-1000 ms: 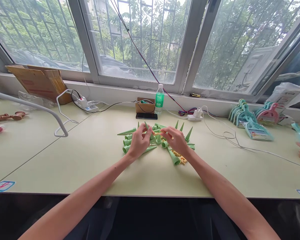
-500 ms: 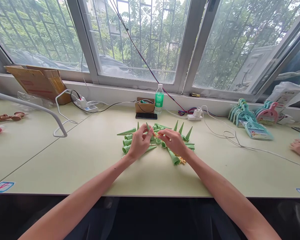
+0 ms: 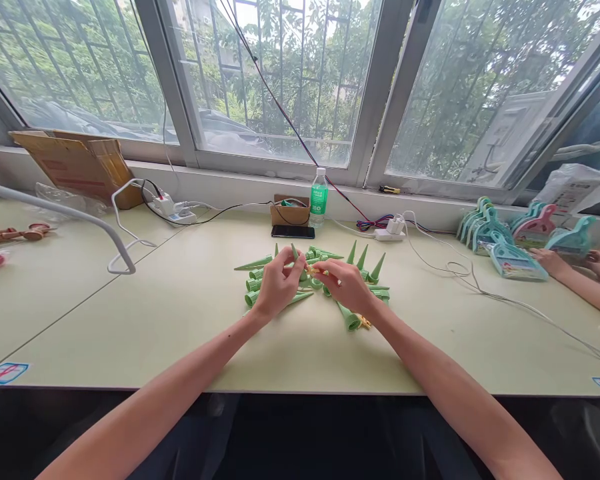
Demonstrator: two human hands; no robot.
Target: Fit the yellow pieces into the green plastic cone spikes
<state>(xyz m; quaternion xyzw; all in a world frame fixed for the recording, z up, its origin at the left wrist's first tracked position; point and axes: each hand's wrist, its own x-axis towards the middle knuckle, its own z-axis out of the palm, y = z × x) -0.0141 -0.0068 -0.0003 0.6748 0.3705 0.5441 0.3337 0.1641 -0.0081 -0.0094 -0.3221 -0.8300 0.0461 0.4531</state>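
My left hand (image 3: 279, 285) is closed around a green cone-shaped spike (image 3: 295, 253), its tip pointing up between thumb and fingers. Facing it, my right hand (image 3: 349, 285) pinches a small yellow piece (image 3: 311, 270) against the side of that spike. My fingers partly hide where the two meet. Around both hands lie several more green spikes (image 3: 253, 263), some on their sides and some standing point up (image 3: 377, 268). One with its hollow end toward me (image 3: 349, 317) lies below my right hand, with more yellow pieces (image 3: 365, 322) beside it.
Behind the spikes are a phone (image 3: 293, 232), a small cardboard box (image 3: 289, 215) and a water bottle (image 3: 319, 200). White cables (image 3: 473, 283) cross the right side. A co-worker's hands (image 3: 555, 262) are near teal and pink dustpan-like items (image 3: 517, 260). A grey metal bar (image 3: 100, 223) reaches in from the left.
My right fingers have shifted slightly at the yellow piece. At far right, the co-worker's hands have reached in by the teal items, and one more teal item stands there.
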